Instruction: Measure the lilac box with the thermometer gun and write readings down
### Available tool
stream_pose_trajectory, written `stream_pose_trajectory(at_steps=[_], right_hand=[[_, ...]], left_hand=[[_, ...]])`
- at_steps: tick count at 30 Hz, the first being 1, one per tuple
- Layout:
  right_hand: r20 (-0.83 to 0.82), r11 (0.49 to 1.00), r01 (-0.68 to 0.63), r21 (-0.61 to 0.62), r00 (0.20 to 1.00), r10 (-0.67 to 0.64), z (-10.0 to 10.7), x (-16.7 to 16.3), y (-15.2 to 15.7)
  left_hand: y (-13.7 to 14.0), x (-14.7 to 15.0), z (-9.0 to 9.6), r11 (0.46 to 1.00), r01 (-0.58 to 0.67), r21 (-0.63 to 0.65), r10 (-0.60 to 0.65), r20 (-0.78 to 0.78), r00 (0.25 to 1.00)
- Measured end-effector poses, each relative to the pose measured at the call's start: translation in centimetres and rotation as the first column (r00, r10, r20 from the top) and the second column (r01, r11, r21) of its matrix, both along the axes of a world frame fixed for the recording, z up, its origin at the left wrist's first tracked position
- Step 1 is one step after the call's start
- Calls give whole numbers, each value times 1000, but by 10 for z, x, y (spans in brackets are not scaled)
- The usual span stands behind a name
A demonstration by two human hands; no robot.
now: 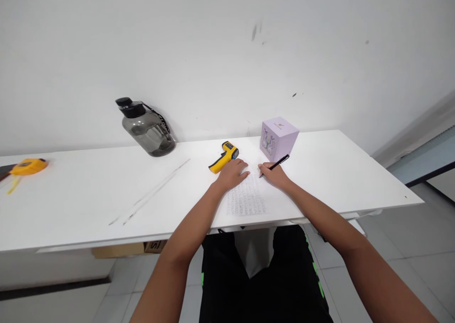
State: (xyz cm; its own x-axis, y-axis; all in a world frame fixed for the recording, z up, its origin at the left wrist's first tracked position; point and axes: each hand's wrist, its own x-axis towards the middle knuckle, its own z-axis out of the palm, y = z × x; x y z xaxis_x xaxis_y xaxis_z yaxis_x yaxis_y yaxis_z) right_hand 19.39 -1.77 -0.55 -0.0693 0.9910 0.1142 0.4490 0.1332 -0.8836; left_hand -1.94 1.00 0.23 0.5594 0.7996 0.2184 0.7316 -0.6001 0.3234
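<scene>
A sheet of paper [247, 197] covered with rows of small marks lies on the white table in front of me. My right hand [275, 175] grips a black pen [280, 162], its tip down at the upper right part of the sheet. My left hand [232, 173] rests flat at the sheet's upper left, fingers stretched out and holding nothing. Just beyond those fingers lies a yellow and black infrared thermometer gun [223, 160]. Behind my right hand stands a lilac box [279, 139] with a printed pattern on its front.
A grey water bottle [151, 132] with a black lid stands near the wall, back left. At the far left lies an orange-yellow tool [30, 166], blurred, perhaps a tape measure. The table [362, 180] ends at the right, and a cardboard box [121, 250] sits below it.
</scene>
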Motion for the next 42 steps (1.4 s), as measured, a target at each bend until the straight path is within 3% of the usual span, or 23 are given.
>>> stream_pose_trajectory(at_steps=[11,19,30,42], right_hand=[[-87,996,85,-30,992,-87,2,0,2],[-14,999,42,27,999,-42,2,-1,0],[2,1000,19,11,1000,-19,2,0,0],[-34,996,67,63,997,-65,-1,-1,-3]], left_hand=[[1,0,-1,1000,3,14,-2,-1,1000],[-1,1,2,1000,-11,-3,11,1,1000],[-1,0,1,1000,-1,-3,1,-6,1000],[0,1,1,1000,-6,0,6,-15,1000]])
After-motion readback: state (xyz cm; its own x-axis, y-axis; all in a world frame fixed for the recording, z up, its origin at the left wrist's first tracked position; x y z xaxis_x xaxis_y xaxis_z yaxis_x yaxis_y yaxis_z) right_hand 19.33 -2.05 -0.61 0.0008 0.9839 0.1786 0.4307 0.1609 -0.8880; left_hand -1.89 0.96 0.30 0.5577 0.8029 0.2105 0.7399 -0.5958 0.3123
